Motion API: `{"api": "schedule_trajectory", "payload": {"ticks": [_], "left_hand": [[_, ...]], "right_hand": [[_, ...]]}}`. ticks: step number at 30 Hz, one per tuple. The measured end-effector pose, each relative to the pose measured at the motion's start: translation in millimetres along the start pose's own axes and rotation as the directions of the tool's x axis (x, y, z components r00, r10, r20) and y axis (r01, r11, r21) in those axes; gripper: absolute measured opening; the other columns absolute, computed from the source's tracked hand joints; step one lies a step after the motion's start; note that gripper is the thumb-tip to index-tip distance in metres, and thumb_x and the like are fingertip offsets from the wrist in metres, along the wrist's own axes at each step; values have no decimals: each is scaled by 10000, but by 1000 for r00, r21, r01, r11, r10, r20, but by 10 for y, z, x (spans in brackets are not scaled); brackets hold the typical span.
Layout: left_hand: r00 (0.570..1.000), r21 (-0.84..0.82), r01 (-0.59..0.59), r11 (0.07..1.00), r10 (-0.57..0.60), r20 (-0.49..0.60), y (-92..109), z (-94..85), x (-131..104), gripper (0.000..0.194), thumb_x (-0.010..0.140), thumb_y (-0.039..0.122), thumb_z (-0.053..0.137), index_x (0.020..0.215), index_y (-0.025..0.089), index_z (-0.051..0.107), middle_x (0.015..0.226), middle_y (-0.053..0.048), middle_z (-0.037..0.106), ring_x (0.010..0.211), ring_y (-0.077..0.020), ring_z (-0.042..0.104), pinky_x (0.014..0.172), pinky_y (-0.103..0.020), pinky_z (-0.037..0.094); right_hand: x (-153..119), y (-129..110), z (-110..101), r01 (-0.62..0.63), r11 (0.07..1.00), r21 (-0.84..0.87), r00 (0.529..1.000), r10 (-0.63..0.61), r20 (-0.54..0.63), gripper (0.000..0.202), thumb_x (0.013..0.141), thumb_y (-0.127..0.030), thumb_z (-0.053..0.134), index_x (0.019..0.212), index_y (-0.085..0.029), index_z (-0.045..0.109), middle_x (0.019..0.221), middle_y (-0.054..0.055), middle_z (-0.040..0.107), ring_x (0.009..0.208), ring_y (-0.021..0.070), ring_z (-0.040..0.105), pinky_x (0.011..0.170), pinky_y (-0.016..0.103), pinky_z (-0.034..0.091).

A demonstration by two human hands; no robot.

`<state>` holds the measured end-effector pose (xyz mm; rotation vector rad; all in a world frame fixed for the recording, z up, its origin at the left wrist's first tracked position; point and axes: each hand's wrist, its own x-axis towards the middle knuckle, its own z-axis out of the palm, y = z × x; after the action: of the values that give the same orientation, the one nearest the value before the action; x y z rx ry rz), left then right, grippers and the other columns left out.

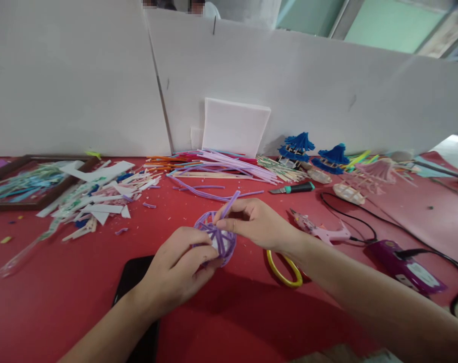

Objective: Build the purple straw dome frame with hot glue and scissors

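Left hand (187, 262) curling around purple woven ball (223, 247); right hand (253, 222) pinching purple strip (232, 202) above red table (236, 312).

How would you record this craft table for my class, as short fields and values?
Surface: red table
Left hand: steadies round purple piece
Right hand: pinches purple strip at that piece
Tools: pink glue gun, black-and-teal cutter, both lying right of the hands
Back: white sheets leaning on grey panel
Back right: two blue-roofed models
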<state>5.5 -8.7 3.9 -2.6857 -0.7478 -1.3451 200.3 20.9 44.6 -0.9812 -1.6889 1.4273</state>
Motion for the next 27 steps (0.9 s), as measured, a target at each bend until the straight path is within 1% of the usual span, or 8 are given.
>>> {"api": "schedule_trajectory", "payload": {"ticks": [2,4,6,8,15,20,24,27], "left_hand": [[998,-32,13,999,-11,60,-9,9,-9,91,843,115,614,877,187,571,805,-21,658,732,-137,602,664,-265,521],[994,-44,-4,999,9,113,-20,15,-14,95,850,101,608,874,181,562,787,-13,670,713,-133,595,667,-264,512],[993,-25,-21,999,24,118,-32,17,-20,98,857,90,598,872,179,558,794,-12,680,725,-131,602,701,-270,515],[993,8,-43,999,42,106,-47,13,-33,107,860,74,587,878,176,559,811,-15,688,742,-132,615,754,-286,521],[990,127,-137,982,130,60,-108,15,-117,152,869,64,559,981,163,585,918,-68,711,863,-187,645,816,-340,534],[996,210,-67,975,53,68,-110,27,-83,158,841,63,603,965,159,591,924,-76,694,881,-209,627,833,-359,528],[997,304,28,952,-46,54,-95,31,-43,128,850,164,629,966,154,575,968,-102,667,902,-244,612,825,-391,531],[984,281,157,947,-176,41,-82,60,-46,311,841,308,658,1075,136,546,1078,-144,612,1015,-281,597,888,-429,528]], "right_hand": [[-33,13,-11,-72,995,74,997,71,18,111,795,-271,659,812,-164,632,519,-72,559,424,59,487,421,173,376],[-54,1,-11,-125,979,163,991,116,62,117,816,-278,631,824,-167,596,565,-58,594,410,69,535,384,169,398],[-67,-28,-11,-130,964,233,990,113,84,129,819,-278,633,821,-163,575,714,-15,656,533,100,644,470,198,509],[-74,-55,-20,-116,960,256,992,99,78,151,817,-283,653,819,-157,569,767,-2,663,611,109,677,575,230,565],[-78,-55,-64,-49,981,188,998,42,39,243,825,-367,677,822,-137,598,751,9,654,625,91,643,648,236,555],[-77,-20,-72,-45,978,205,998,37,42,289,806,-410,696,826,-136,606,758,13,660,625,93,639,641,238,547],[-73,-4,-90,-50,969,241,997,35,67,271,819,-394,690,834,-133,618,769,17,665,644,100,651,654,247,555],[-70,-3,-101,-43,968,248,996,23,82,270,825,-393,687,835,-131,624,781,23,667,658,106,658,675,261,563]]}}
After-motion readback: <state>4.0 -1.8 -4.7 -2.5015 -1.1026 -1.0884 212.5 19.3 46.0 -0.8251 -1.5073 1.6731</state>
